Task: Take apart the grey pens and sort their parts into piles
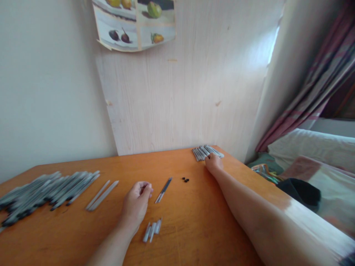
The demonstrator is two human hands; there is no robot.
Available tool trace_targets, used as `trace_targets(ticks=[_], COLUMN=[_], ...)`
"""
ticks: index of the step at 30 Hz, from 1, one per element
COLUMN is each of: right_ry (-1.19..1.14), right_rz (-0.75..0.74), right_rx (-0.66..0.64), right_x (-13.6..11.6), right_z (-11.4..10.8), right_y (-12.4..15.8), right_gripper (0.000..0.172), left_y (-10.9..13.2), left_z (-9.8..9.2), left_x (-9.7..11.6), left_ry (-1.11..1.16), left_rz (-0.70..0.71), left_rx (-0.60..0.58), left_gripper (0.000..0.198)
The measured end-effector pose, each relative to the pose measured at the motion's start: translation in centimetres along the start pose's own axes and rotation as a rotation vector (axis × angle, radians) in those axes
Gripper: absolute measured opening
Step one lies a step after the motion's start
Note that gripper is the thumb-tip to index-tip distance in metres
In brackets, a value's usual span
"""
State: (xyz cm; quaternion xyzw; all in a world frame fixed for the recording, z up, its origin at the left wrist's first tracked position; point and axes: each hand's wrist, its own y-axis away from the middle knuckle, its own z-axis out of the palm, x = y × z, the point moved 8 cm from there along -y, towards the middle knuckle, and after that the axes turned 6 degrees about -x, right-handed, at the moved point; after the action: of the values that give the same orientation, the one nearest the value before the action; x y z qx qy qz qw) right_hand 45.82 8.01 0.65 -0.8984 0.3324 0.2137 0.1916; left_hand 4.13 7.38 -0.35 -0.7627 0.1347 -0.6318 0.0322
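Note:
My left hand (138, 199) hovers over the middle of the table with its fingers curled in and the thumb against them; nothing shows in it. Just right of it lie thin dark pen refills (164, 190). Small clear and white plastic pieces (152, 230) are grouped nearer to me. My right arm stretches to the far right corner, where my right hand (213, 163) is closed at the front of a row of pens (204, 152). Its fingertips are partly hidden, so I cannot make out what they grip. Several small black caps (185, 180) lie between the hands.
A large heap of clear pen barrels with black ends (47, 192) covers the left of the orange wooden table (194, 236). Two pale barrels (103, 195) lie apart from it. A light board (177, 103) stands behind the table. A bed (327, 173) is at right.

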Motion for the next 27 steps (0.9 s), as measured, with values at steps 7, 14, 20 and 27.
trace_targets(ticks=[7,14,20,27], right_ry=[0.011,-0.040,-0.107,-0.114], right_rz=[0.015,0.010,-0.014,-0.023], right_rx=[-0.011,-0.015,0.008,-0.025], right_x=[0.0,0.2,0.9,1.4], right_z=[0.3,0.4,0.4,0.7], right_y=[0.0,-0.2,-0.7,-1.4], right_gripper=[0.033,0.033,0.031,0.028], left_y=[-0.1,0.0,0.0,0.2], left_z=[0.1,0.0,0.0,0.0], left_x=[-0.3,0.0,0.0,0.2], left_ry=[-0.020,-0.028,-0.038,-0.051], left_rz=[-0.017,-0.027,-0.025,-0.023], left_rx=[-0.017,-0.011,-0.009,0.002], left_gripper=[0.043,0.044,0.045,0.043])
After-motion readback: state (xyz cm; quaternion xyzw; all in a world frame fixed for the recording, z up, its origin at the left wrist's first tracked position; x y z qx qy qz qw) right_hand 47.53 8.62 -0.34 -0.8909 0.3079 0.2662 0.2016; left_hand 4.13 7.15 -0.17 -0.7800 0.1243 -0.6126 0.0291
